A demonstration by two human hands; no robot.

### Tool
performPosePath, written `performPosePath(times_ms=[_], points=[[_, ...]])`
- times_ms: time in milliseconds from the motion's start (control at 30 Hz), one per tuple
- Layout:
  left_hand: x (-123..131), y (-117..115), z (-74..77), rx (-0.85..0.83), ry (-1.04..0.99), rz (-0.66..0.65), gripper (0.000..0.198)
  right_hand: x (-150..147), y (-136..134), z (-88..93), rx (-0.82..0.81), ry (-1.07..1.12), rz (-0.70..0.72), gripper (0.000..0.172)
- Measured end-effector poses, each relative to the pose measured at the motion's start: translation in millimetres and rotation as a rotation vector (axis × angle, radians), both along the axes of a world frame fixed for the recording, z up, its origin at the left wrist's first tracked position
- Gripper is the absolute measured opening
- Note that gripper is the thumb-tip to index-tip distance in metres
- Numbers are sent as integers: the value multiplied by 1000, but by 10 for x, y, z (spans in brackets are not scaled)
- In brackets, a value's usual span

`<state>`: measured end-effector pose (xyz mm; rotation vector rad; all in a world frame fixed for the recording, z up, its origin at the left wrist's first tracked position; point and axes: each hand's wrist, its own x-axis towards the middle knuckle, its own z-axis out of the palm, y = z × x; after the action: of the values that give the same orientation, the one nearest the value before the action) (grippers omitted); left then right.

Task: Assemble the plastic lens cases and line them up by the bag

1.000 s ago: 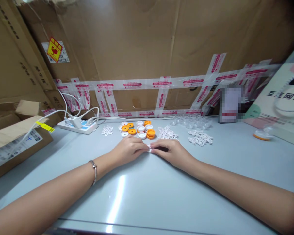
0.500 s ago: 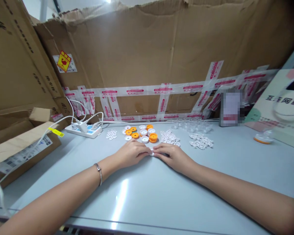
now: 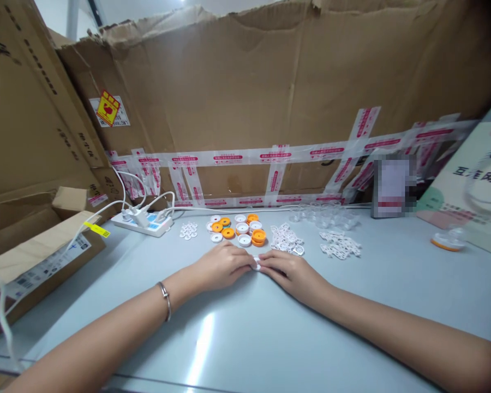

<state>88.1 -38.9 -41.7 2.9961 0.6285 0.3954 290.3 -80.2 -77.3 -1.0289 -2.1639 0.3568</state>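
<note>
My left hand and right hand are pinching a white part; discs are lying loose, one dome apparently joined.

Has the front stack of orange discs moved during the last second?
No. The whole view shifts, but the orange discs still sit below and slightly left of the same upright tape strip on the cardboard box behind.

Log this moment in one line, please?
left grip: holding small white part | right grip: holding same part | beyond: orange and white discs
</note>
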Motion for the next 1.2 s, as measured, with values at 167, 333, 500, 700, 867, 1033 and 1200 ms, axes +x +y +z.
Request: performPosePath(times_ms=[167, 333, 500, 700, 867, 1033, 1200], points=[[-187, 163, 317, -119, -8, 96, 18, 4, 8, 62, -87, 38, -21, 14], [-346, 190, 479, -266, 78, 151, 14, 9, 62, 124, -226, 35, -82, 14], [-302, 146, 409, -299, 176, 160, 12, 11, 141, 80, -237, 85, -61, 23], [-221, 170, 324, -277, 179, 182, 8, -5, 177, 57, -285, 92, -55, 22], [-213, 170, 220, -164, 144, 134, 13, -16, 187, 71, -324, 99, -48, 22], [-192, 142, 89, 38, 138, 172, 15, -20, 189, 54, -282, 98, -43, 22], [-92, 118, 0, 109, -25, 134, 15, -20, 179, 45, -225, 101, -22, 20]])
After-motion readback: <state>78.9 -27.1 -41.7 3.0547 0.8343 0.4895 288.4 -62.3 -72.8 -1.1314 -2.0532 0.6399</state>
